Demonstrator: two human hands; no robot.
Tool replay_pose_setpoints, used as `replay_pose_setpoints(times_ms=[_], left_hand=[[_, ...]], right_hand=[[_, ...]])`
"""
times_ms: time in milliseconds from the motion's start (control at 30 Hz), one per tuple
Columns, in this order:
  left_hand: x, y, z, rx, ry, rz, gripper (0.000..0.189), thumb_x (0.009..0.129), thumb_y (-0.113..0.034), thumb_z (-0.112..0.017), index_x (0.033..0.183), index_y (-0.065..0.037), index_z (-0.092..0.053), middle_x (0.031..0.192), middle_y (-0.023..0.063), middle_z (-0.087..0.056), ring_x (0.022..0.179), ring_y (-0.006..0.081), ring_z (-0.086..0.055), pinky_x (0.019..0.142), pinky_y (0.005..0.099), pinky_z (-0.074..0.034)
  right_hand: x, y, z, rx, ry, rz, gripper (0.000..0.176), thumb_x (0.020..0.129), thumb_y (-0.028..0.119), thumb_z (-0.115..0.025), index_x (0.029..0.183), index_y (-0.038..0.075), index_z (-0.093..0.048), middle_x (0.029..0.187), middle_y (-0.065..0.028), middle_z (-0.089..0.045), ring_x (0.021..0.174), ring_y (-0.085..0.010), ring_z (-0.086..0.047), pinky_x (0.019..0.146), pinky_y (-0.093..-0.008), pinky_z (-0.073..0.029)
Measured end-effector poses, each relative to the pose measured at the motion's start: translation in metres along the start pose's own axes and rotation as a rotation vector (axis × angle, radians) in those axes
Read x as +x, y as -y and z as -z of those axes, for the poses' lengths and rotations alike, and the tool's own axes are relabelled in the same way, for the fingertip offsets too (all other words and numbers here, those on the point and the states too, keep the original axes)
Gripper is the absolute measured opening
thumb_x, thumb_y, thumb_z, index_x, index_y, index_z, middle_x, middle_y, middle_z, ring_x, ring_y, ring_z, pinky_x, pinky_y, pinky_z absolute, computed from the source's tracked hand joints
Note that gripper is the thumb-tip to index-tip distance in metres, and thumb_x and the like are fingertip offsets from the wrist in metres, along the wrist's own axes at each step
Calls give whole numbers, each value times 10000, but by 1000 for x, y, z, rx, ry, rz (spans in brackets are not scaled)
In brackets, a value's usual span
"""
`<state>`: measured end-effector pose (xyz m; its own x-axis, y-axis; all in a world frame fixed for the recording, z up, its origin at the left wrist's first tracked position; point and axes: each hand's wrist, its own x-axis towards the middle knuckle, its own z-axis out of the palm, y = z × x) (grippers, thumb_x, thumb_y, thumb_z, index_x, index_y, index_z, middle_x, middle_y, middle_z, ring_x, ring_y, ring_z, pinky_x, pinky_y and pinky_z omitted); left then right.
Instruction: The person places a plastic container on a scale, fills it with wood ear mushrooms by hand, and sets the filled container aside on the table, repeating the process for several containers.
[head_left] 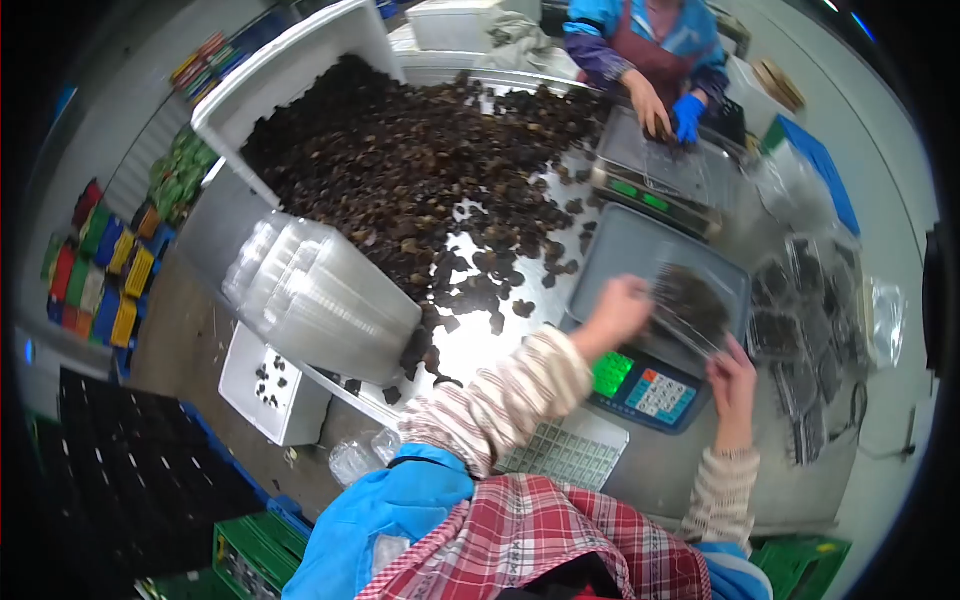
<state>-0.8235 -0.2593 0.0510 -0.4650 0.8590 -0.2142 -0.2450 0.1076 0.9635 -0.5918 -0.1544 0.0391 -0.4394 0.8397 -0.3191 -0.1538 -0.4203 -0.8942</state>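
A clear plastic container [690, 310] filled with dark, mushroom-like pieces is tilted and slightly blurred over the grey pan of a scale [620, 245]. My left hand [622, 310] is closed at its left edge. At its lower right corner, my right hand [733, 376] pinches the clear rim. Below the pan, the scale's green display and keypad [660, 396] show between my forearms. Loose dark pieces [400, 180] are heaped on the metal table to the left, spilling from a tipped white foam box [225, 110].
Nested clear containers [320, 290] lean at the table's left edge. Filled containers [790, 320] are stacked at right. Opposite, a co-worker's bare hand [650, 103] and blue-gloved hand [688, 117] work over a second scale [640, 195]. A white grid tray [565, 450] lies before me.
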Motion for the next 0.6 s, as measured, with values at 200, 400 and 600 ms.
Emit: replay_pose_setpoints(times_ms=[200,400,600], left_hand=[[-82,-54,32,521,-34,-840,285,783,-76,-660,1050,8,-601,966,121,-629,897,234,-596,734,321,-488],[-203,-122,193,1251,-748,-918,320,686,-5,-668,1001,16,-617,965,154,-637,928,341,-604,830,398,-482],[-256,-125,257,1468,-949,-482,308,693,-6,-697,985,30,-602,814,160,-598,726,296,-596,648,358,-469]], right_hand=[[-23,0,38,534,-148,241,508,864,40,-542,1345,4,-383,1093,-181,-573,846,-193,-589,605,-256,-494],[-19,-81,-237,-302,469,252,528,834,75,-615,1326,12,-433,1180,-152,-590,1006,-216,-595,840,-302,-498],[49,-184,-452,-1095,850,992,839,656,370,-774,1385,244,-379,1386,-197,-354,1253,-390,-353,988,-517,-345]])
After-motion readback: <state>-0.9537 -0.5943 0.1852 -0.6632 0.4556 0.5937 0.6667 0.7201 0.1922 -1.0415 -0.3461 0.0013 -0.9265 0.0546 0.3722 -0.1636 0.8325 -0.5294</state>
